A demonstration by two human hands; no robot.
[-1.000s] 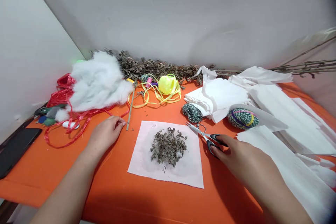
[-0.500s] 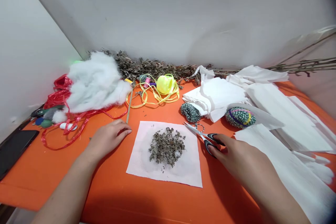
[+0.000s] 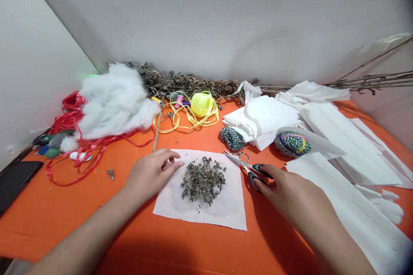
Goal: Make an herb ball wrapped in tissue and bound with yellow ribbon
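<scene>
A white square sheet (image 3: 222, 217) lies on the orange table (image 3: 129, 240), bearing white fluff and a heap of crumbled dried leaves (image 3: 203, 180). My left hand (image 3: 153, 172) is over the sheet's upper left edge, fingers apart and bent, holding nothing. To the right of the sheet, my right hand (image 3: 277, 184) has its thumb and fingers in the handles of the scissors (image 3: 251, 169). The blades are slightly parted and point up and left, over the sheet's top right corner. A thin stalk (image 3: 158, 131) lies just beyond my left hand.
White fluff (image 3: 116, 103) and red ribbon (image 3: 100, 159) lie left, near a black phone (image 3: 17, 182). Dried plants (image 3: 190, 84) line the wall. Yellow ribbon (image 3: 201, 105) sits mid-back; patterned yarn (image 3: 293, 144) and white sheets (image 3: 348, 137) are at right.
My left hand has moved right, from the bare table onto the sheet's edge, and its fingers have lifted and curved. A small leaf clump now shows on the table at left. My right hand still holds the scissors.
</scene>
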